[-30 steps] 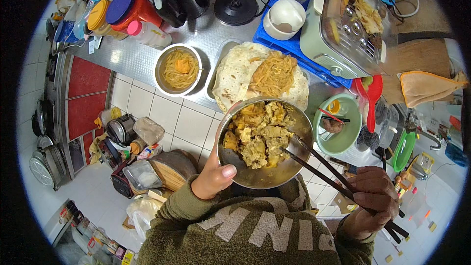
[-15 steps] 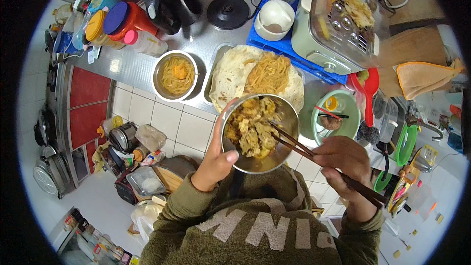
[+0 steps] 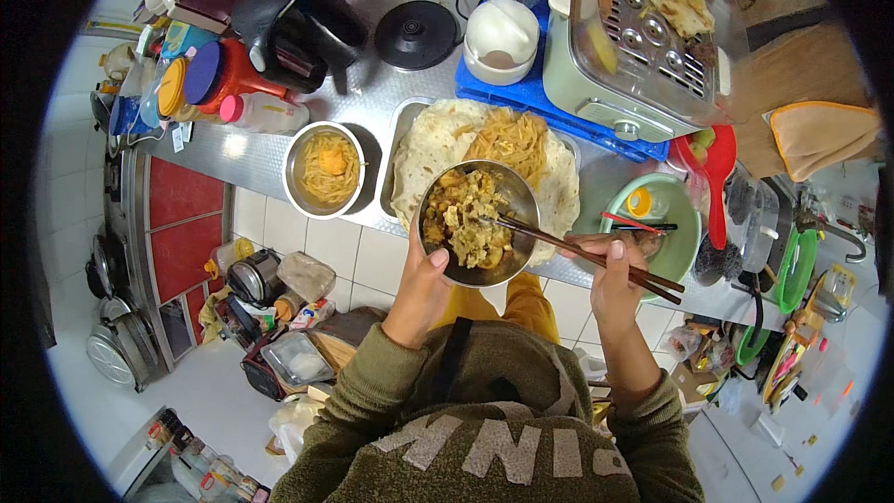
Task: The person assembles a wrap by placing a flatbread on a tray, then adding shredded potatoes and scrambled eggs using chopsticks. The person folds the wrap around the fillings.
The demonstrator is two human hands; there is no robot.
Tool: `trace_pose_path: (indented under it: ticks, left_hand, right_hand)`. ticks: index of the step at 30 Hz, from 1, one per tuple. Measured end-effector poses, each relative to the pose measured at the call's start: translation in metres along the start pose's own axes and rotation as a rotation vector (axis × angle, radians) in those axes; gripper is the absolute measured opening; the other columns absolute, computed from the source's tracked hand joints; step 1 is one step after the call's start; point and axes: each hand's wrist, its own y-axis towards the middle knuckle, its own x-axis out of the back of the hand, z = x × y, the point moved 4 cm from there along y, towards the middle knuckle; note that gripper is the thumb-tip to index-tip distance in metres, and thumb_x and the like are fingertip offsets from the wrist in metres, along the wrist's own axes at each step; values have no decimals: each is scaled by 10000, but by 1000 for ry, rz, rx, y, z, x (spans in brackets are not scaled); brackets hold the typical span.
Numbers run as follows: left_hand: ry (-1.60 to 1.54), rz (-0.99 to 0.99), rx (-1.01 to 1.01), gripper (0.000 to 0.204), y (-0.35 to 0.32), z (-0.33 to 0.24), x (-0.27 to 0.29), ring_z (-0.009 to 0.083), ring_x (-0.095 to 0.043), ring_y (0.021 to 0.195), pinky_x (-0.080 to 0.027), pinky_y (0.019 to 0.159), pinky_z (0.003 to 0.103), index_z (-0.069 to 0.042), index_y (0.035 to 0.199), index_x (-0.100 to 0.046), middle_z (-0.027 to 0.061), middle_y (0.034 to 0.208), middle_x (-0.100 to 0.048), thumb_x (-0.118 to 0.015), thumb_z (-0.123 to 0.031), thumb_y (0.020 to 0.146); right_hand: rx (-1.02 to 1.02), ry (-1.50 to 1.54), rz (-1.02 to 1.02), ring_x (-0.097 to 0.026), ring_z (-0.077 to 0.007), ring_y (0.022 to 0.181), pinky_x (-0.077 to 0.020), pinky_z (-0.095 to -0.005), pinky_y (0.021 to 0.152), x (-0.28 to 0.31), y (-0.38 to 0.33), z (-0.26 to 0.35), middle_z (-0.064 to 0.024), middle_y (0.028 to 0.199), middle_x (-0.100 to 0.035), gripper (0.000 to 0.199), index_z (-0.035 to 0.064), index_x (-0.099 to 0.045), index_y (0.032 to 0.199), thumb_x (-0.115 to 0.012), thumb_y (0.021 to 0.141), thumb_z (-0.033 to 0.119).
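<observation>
In my left hand [image 3: 418,287] is a metal bowl [image 3: 454,273], thumb over its near rim, with a chunky yellow-brown cooked mixture [image 3: 478,228] inside. My right hand [image 3: 610,281] grips dark wooden chopsticks [image 3: 559,242]; their tips reach into that mixture. Just beyond the bowl lies a large pale flatbread [image 3: 421,160] on a metal tray [image 3: 386,154]. Part of the flatbread is covered by shredded yellow strips [image 3: 512,142], and the held bowl hides some of its near side. To the left stands a second metal bowl [image 3: 291,181] of similar strips [image 3: 328,168].
A lidded electric cooker [image 3: 605,93] and a white egg-shaped holder [image 3: 501,37] sit on a blue tray [image 3: 480,86]. A green basin [image 3: 684,265] is at the right. A black kettle [image 3: 289,19] and several jars [image 3: 223,74] stand at the far left.
The bowl has shifted slightly left and away from me. My right hand has moved a little left and down, and the chopsticks lie flatter in the mixture. The whole view has shifted slightly.
</observation>
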Motion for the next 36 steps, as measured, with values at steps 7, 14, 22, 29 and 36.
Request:
trace_pose_path:
  ticks: [7,14,22,29,36]
  left_hand:
    - [-18,-90,11,848,0,14,31,292,-416,1363,-383,1111,452,-100,1517,-224,121,1476,-395,-665,-336,833]
    - [-6,-176,10,826,-19,14,52,282,-451,1343,-389,1108,452,-53,1482,-298,129,1461,-432,-672,-408,836]
    - [-64,-158,30,814,-19,21,44,280,-433,1360,-374,1119,450,-61,1486,-305,119,1481,-415,-664,-412,845]
    - [-67,-131,-4,808,-10,27,45,273,-414,1366,-352,1131,438,-64,1498,-273,116,1485,-396,-640,-381,852]
    - [-92,-97,20,825,-13,27,40,293,-426,1347,-353,1123,454,-60,1500,-270,124,1469,-406,-650,-367,836]
  right_hand:
    - [-1,141,-179,-701,-307,853,-507,-405,895,32,12,-19,-179,869,-698,383,-52,-614,959,-391,1061,242]
    - [50,-511,-24,-647,-206,878,-477,-320,882,8,33,-25,-149,977,-699,411,-52,-664,974,-405,1050,259]
    - [219,-544,122,-645,-267,878,-504,-342,806,-14,30,-5,-157,962,-673,181,-17,-685,965,-560,953,114]
    - [150,-534,-8,-659,-297,917,-521,-378,837,-2,21,10,-161,960,-693,346,-29,-687,939,-460,1017,220]
    - [369,-537,391,-645,-301,802,-521,-411,735,-29,16,56,-139,905,-666,277,4,-707,906,-563,937,238]
